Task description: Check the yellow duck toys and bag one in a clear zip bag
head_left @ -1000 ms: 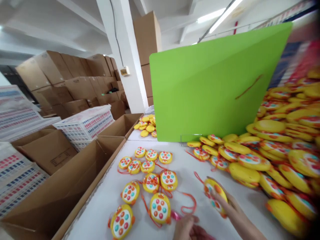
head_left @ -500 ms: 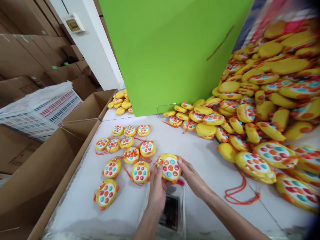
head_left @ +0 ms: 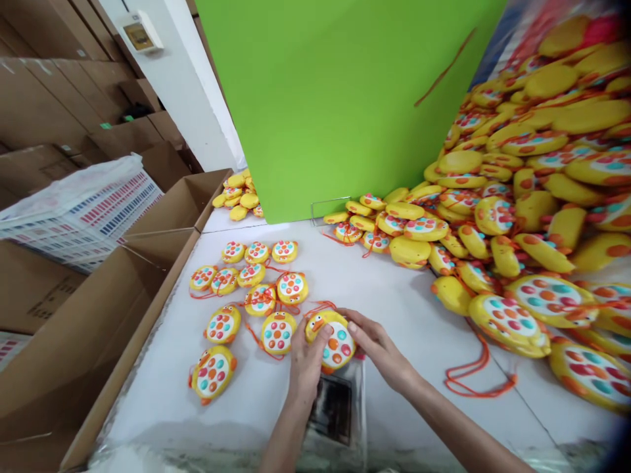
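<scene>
Between both hands I hold a yellow duck-shaped toy (head_left: 331,340) with coloured round buttons on a white face and an orange cord. My left hand (head_left: 308,355) is closed on its left side, the thumb lying over the front by the duck's beak. On the right edge, my right hand (head_left: 377,345) grips it with thumb and fingers. Below the toy, a clear tray with a dark panel (head_left: 332,404) is partly covered by my left arm. Several similar duck toys (head_left: 278,334) lie face up on the white table to the left, some with cords tangled.
A large heap of duck toys (head_left: 532,256) fills the right side. A green board (head_left: 340,112) stands at the back, with a smaller toy pile (head_left: 238,196) beside it. An open cardboard box (head_left: 133,289) borders the table's left edge. A loose cord (head_left: 480,378) lies at right.
The held toy has tilted, its beak end turning up and its cord now showing above it. My left thumb has shifted onto its front. The view has moved slightly.
</scene>
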Demonstrator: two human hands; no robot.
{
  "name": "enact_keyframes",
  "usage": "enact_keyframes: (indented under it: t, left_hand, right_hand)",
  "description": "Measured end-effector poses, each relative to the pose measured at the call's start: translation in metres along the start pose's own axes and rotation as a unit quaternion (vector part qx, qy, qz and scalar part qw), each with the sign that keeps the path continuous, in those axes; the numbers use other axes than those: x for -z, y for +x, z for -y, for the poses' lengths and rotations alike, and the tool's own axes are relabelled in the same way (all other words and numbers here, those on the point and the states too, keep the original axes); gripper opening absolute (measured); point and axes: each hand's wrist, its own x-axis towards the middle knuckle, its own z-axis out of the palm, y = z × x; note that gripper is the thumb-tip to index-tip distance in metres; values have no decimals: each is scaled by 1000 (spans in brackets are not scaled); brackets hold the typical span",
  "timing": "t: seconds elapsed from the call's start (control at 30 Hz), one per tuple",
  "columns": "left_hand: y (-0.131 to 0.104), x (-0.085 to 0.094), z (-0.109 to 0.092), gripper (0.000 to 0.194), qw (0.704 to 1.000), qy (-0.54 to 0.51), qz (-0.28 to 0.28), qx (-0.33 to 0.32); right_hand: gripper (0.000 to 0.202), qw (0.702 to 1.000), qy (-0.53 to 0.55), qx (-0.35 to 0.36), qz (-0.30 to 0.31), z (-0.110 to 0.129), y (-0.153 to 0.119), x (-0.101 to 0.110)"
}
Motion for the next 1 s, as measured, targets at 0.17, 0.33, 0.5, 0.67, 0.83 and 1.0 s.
enact_keyframes:
  t: [0.17, 0.33, 0.5, 0.67, 0.83, 1.0]
  left_hand:
    - [-5, -3, 4, 43, 1000, -1, 10, 3]
    - [-11, -6, -3, 68, 997, 51, 49, -43]
    - [-12, -5, -10, 74, 996, 60, 61, -34]
    - [-9, 0, 1, 62, 999, 7, 46, -5]
    - [-2, 4, 11, 55, 998, -43, -21, 35]
    - [2, 2, 15, 56, 999, 21, -47, 15]
  right_hand:
    - [40, 997, -73, 14, -31, 2, 8, 5]
    - [40, 992, -92, 31, -76, -1, 6, -1]
    - [43, 998, -50, 3, -48, 3, 4, -1]
    - [48, 997, -58, -2, -43, 5, 3, 4]
    - [52, 998, -60, -10, -15, 5, 0, 5]
    - [65, 999, -36, -9, 17, -10, -1, 12]
